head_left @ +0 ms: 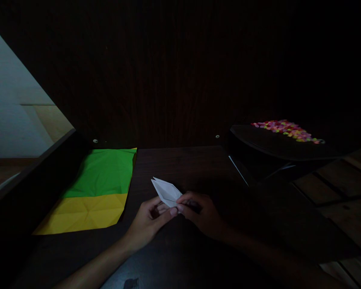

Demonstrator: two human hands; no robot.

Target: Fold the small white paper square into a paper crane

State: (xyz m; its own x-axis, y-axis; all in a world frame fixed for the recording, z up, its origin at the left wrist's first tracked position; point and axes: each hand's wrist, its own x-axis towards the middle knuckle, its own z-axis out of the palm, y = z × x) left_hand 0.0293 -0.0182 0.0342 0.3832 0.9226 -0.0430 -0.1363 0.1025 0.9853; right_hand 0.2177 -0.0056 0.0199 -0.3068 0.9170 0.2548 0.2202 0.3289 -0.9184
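A small white folded paper piece (166, 191) with pointed tips lies low over the dark table (180, 164), near its middle. My left hand (149, 222) pinches its near end from the left with thumb and fingers. From the right, my right hand (200, 212) grips the same end, fingertips meeting those of the left hand. The far point of the paper sticks out toward the back left, free of both hands.
A green sheet (106, 170) overlaps a creased yellow sheet (84, 214) at the table's left. At the right stands a dark tray (276, 146) with several small colourful pieces (287, 129). A dark wooden panel rises behind. The scene is very dim.
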